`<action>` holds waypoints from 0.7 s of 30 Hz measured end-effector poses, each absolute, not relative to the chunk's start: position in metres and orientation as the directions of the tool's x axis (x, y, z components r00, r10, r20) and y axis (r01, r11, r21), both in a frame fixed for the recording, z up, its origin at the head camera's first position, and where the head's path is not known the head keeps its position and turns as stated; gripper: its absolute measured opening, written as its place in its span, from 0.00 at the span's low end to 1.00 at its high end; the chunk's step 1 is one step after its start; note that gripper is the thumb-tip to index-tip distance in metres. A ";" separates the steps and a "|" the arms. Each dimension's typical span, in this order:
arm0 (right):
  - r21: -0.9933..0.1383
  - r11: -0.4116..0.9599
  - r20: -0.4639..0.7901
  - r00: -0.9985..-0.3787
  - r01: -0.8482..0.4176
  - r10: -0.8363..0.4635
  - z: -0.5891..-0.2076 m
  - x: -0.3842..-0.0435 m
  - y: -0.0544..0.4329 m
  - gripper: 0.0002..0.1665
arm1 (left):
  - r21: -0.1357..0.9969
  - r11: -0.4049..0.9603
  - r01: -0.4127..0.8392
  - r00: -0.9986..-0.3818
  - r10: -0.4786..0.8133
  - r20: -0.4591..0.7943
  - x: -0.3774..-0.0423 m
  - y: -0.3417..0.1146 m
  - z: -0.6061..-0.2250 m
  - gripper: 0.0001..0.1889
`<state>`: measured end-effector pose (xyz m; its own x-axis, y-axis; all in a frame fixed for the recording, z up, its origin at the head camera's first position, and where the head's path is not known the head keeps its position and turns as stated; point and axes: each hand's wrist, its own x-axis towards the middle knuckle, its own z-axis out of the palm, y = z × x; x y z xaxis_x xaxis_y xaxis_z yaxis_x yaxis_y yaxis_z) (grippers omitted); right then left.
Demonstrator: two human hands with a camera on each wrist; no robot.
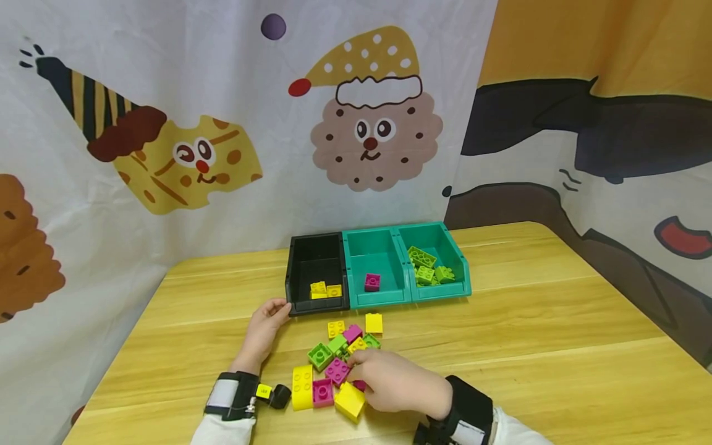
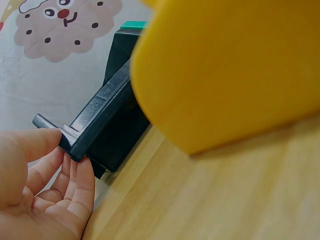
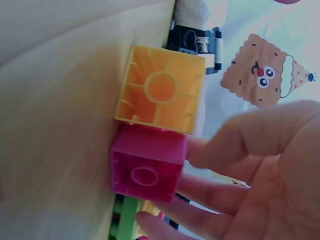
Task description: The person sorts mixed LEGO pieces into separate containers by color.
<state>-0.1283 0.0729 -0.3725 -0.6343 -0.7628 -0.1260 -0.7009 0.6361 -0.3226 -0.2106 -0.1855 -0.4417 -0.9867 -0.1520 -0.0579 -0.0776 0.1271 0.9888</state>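
Observation:
My left hand [image 1: 266, 330] pinches the front left corner of a black bin [image 2: 100, 110], thumb above and fingers beneath the edge in the left wrist view. My right hand [image 1: 386, 380] reaches into a pile of toy building bricks, its fingertips beside a magenta brick [image 1: 337, 371]. In the right wrist view, another magenta brick [image 3: 147, 162], hollow side facing the camera, touches a yellow brick [image 3: 162, 90]. The thumb and index fingertips pass behind that magenta one, so any grip is hidden. Around the hand lie a long yellow brick [image 1: 302, 387] and a green brick [image 1: 320, 356].
Two teal bins join the black bin's right side; the middle one [image 1: 378, 301] holds a magenta brick [image 1: 372, 282], the right one [image 1: 463, 284] several green bricks [image 1: 425, 275]. Yellow bricks [image 1: 318, 288] lie in the black bin. A patterned cloth [image 1: 233, 80] hangs behind the wooden table [image 1: 528, 346].

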 end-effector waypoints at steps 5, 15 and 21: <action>-0.333 0.633 -0.143 -0.626 -0.699 -0.767 -0.369 -0.127 0.076 0.21 | 0.989 0.126 -0.083 -0.986 -0.155 -0.063 -0.210 -0.185 -0.441 0.13; -0.309 0.658 -0.115 -0.660 -0.686 -0.742 -0.374 -0.129 0.075 0.18 | 0.986 0.144 -0.088 -0.985 -0.157 -0.065 -0.208 -0.185 -0.439 0.13; -0.342 0.653 -0.107 -0.663 -0.675 -0.741 -0.375 -0.131 0.074 0.15 | 0.987 0.140 -0.082 -0.986 -0.155 -0.060 -0.209 -0.185 -0.439 0.13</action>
<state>-0.1314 0.0737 -0.3752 -0.6629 -0.7410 -0.1069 -0.6753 0.6534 -0.3421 -0.2088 -0.1848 -0.4391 -0.9861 -0.1549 -0.0602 -0.0823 0.1401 0.9867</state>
